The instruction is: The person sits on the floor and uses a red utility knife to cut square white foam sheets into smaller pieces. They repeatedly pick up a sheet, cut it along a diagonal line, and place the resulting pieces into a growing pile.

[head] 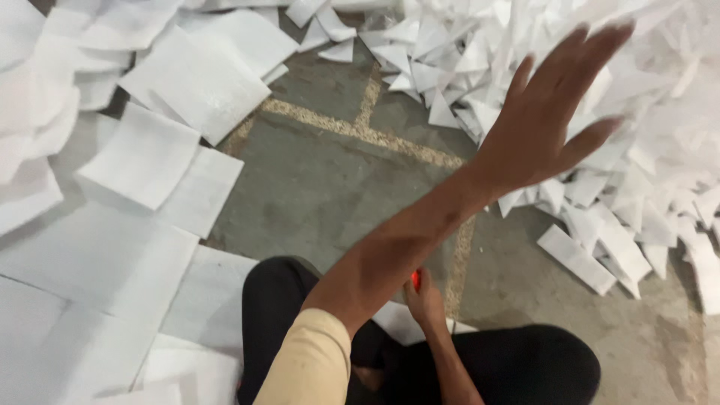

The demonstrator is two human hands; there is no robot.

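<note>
white foam sheets (142, 161) left on floor (330, 172) | scrap pile (630, 172) right, under left hand (551, 112), fingers spread, empty | right hand (425, 300) near lap grips small orange tool (415, 280), white sheet (401, 322) beneath

Left hand (551, 112) motion-blurred, fingertips smeared against the white scrap pile (645, 135); no clean finger outline. Right hand (426, 300) mostly hidden behind the left forearm (405, 240); only its back and wrist show. Small orange-red object (415, 280) in it is largely covered, so can't tell what it is or how it's gripped. White piece (401, 322) under that hand partly hidden by arm and leg. Large white sheets (142, 161) cut off at left and bottom edges. Scrap pile runs off top and right edges. Black-clad legs (517, 360) cut at bottom edge.
</note>
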